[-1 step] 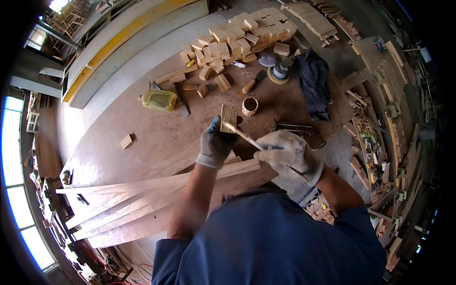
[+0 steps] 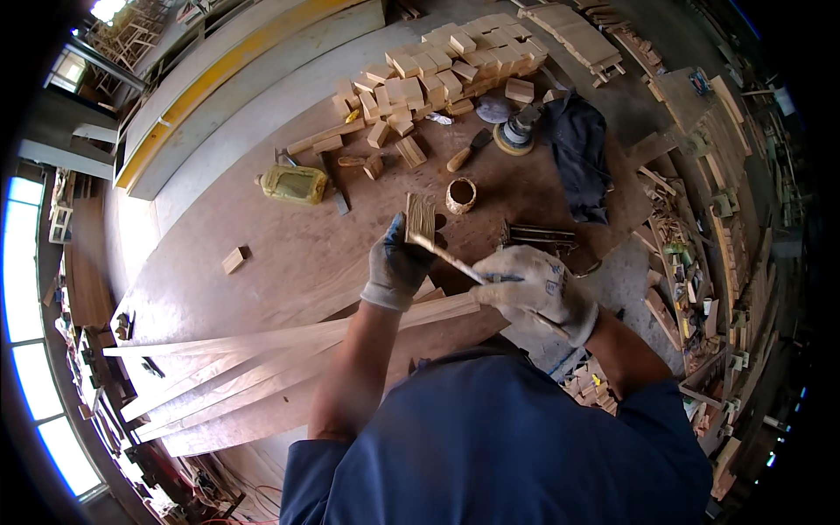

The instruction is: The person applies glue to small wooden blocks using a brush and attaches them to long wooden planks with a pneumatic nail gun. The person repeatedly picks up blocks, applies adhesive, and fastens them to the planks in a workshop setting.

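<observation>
While the left hand (image 2: 395, 269) grips one block (image 2: 421, 215), the right hand (image 2: 538, 287) one stick (image 2: 451, 259).

Reaches ahead with the left forearm (image 2: 357, 363), bare below a short blue sleeve (image 2: 315, 468), and closes the gloved left hand (image 2: 398, 267) in a grip with dark fingers (image 2: 396, 230) pointing forward; slants the right forearm (image 2: 623, 348), also bare, inward from the right, and curls the gloved right hand (image 2: 538, 289) into a closed grip near the left, without touching it
</observation>
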Action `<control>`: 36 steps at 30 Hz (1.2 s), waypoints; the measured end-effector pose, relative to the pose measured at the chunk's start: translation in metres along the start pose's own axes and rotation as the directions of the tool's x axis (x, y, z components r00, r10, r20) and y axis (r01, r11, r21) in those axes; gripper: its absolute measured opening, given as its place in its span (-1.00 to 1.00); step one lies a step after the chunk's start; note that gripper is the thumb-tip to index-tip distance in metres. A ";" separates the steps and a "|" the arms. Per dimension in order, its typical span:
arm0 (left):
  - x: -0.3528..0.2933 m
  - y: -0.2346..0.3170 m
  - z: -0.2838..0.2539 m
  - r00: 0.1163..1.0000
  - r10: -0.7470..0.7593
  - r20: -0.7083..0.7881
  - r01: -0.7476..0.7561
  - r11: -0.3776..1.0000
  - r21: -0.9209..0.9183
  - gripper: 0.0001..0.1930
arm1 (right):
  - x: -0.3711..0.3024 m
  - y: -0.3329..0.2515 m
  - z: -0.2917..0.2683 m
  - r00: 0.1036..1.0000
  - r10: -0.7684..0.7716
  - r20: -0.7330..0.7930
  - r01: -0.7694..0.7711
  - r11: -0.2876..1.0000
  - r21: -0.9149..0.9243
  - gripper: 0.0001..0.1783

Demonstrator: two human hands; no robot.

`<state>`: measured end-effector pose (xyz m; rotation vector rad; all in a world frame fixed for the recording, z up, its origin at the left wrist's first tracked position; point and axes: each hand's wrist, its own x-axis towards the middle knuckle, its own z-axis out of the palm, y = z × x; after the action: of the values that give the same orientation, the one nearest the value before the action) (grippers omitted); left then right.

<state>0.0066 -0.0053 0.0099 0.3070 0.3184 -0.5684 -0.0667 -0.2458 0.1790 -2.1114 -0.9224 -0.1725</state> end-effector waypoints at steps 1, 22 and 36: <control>-0.003 0.002 -0.003 0.999 0.002 0.050 -0.004 0.999 0.045 -0.54 | -0.002 -0.001 -0.001 1.000 -0.014 0.000 0.014 1.000 0.023 -0.67; -0.012 -0.003 -0.002 0.982 0.003 0.190 -0.008 1.000 0.025 -0.55 | -0.010 0.033 0.004 0.593 0.804 -0.047 -0.422 0.359 0.832 -0.72; -0.011 -0.007 0.005 0.990 -0.001 0.139 0.011 0.997 -0.073 -0.52 | -0.014 0.035 0.004 0.943 0.195 -0.270 -0.133 0.964 0.232 -0.85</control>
<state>-0.0053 -0.0076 0.0168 0.1940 0.2052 -0.5796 -0.0540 -0.2646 0.1490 -1.8923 -0.5600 -0.2779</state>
